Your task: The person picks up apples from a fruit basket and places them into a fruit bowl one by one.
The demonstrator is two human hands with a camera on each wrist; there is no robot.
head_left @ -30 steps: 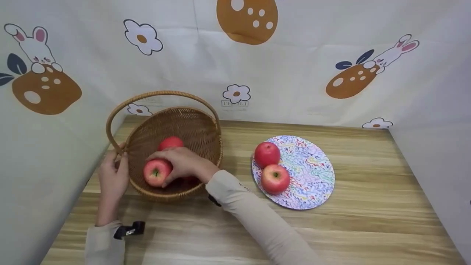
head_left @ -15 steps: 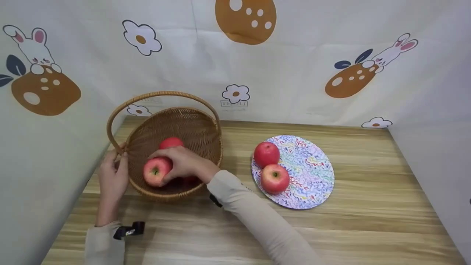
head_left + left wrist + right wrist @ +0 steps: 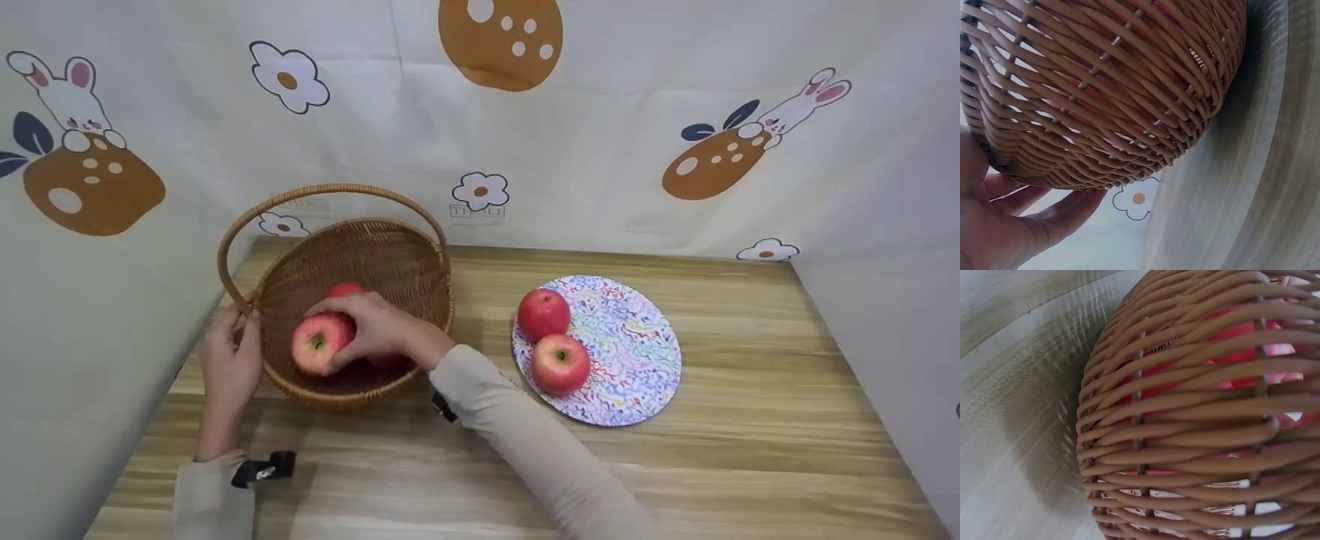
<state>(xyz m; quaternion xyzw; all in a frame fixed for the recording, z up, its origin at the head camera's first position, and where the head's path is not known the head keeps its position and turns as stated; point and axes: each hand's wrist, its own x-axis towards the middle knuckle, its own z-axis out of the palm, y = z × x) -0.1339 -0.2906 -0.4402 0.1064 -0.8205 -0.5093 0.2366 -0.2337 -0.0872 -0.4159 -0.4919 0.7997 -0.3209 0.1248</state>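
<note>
Across the upper half of the frame hangs a pale backdrop [image 3: 600,150] printed with rabbits, flowers and brown fruit, and below it the wood-grained table [image 3: 780,390] runs to the bottom edge. Right of centre lies the plate [image 3: 637,367], covered in coloured squiggles, with an upper apple [image 3: 544,315] and a lower apple [image 3: 560,365] touching at its left side. My basket [image 3: 367,255] stands left of centre, its handle [image 3: 334,187] arching up in front of the backdrop. Inside, a far apple [image 3: 345,289] shows only its top, since my own fingers are in the way, and another patch of red [image 3: 388,363] peeps out under my right wrist. From both wrist views the woven wall blocks most of what I might see (just red between the canes). My right hand [image 3: 379,319] reaches in over the near right rim, thumb and fingers spread about an apple's width and curved round the held apple [image 3: 315,345], which sits in the basket's lower left with its stem hollow facing up; whether it touches the bottom I cannot tell. My left hand [image 3: 231,360], nearly closed, pinches the basket's left rim at the foot of the handle, fingertips against the outer weave.
</note>
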